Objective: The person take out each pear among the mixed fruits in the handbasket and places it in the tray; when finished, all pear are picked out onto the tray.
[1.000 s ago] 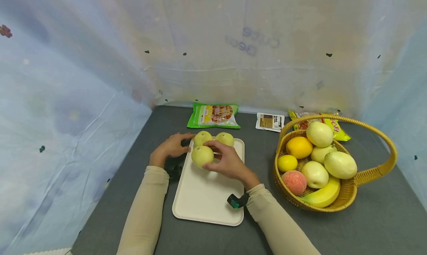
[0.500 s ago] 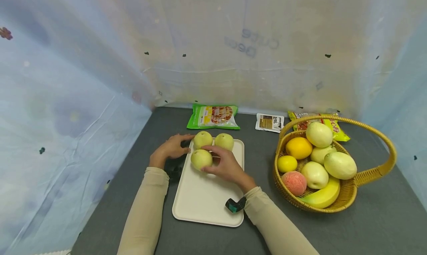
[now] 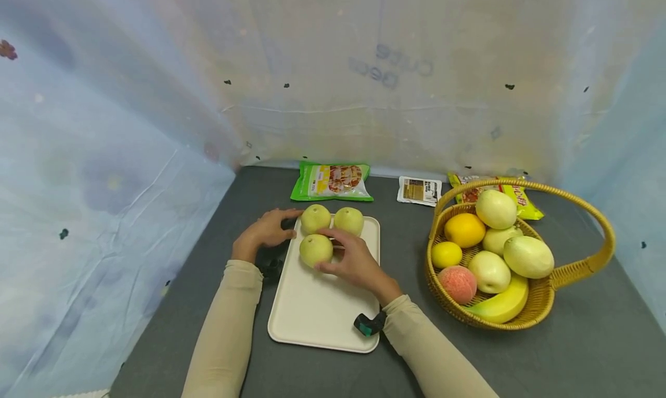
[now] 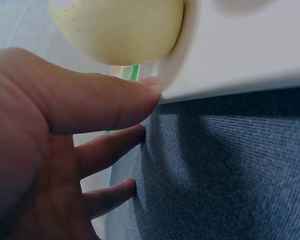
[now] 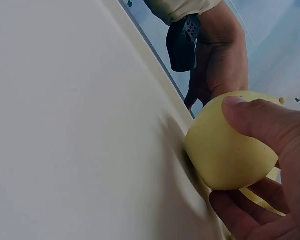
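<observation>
A pale tray (image 3: 322,311) lies on the dark table with three yellow-green round fruits at its far end. My right hand (image 3: 356,262) grips the nearest fruit (image 3: 315,251) between thumb and fingers; in the right wrist view the thumb lies over this fruit (image 5: 232,145) and the fingers reach under it. Behind it are a left fruit (image 3: 315,218) and a right fruit (image 3: 349,221). My left hand (image 3: 268,229) rests at the tray's far left edge, and in the left wrist view its thumb touches the tray's rim (image 4: 230,89) while the other fingers spread on the table side.
A wicker basket (image 3: 434,282) with a tall handle stands at the right, holding a banana (image 3: 502,303), a peach (image 3: 457,284), an orange (image 3: 465,230), a lemon (image 3: 446,254) and several pale fruits. Behind lie a green packet (image 3: 333,181), a white packet (image 3: 419,190) and a yellow packet (image 3: 525,204).
The right hand has brought the gripped fruit slightly nearer, lower on the tray, with a small shift right in the last half second. The left hand has stayed at the tray edge.
</observation>
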A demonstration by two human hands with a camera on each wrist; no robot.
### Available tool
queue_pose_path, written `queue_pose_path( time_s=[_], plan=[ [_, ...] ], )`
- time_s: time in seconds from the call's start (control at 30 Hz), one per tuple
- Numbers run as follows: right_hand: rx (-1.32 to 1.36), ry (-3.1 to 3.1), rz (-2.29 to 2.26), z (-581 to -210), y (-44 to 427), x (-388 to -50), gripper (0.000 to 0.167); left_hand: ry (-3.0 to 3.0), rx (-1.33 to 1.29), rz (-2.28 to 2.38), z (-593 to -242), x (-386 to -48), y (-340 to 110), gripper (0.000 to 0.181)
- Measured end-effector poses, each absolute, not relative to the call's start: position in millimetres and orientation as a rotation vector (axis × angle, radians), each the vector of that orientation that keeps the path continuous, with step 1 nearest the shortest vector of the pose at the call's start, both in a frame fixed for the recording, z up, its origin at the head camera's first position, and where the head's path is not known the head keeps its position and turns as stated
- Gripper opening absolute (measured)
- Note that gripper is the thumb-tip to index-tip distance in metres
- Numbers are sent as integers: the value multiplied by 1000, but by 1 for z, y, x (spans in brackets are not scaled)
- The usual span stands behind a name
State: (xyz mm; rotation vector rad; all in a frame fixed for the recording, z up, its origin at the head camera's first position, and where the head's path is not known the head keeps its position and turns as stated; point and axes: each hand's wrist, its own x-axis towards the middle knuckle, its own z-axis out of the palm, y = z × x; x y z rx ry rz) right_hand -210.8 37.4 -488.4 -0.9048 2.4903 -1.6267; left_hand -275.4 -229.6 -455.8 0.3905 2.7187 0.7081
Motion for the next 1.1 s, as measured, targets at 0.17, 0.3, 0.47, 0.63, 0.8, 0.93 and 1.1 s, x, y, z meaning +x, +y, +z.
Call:
queue_pose_path(
  time_s=[0.17, 0.3, 0.47, 0.63, 0.8, 0.93, 1.1],
  plan=[
    [-883, 2459, -1677, -491, 34, -210, 72, 2721, 389, 694, -457, -277, -231, 65],
    [-868, 2453, -1691, -493, 31, -209, 73, 2717, 387, 692, -458, -277, -231, 65],
    [-829, 2466, -1676, -494, 33, -206, 75, 2715, 389, 690, -459, -277, -231, 65],
    [-826, 2433, -1686, -492, 39, -204, 76, 2708, 370, 689, -457, -275, -230, 65],
    [-827, 2438, -1660, -476, 55, -193, 79, 2701, 347, 694, -457, -274, -228, 65],
    [-899, 2446, -1651, -454, 81, -181, 81, 2696, 344, 701, -456, -274, -228, 65],
    [-987, 2460, -1656, -422, 123, -164, 77, 2693, 357, 709, -456, -277, -230, 65]
  ],
)
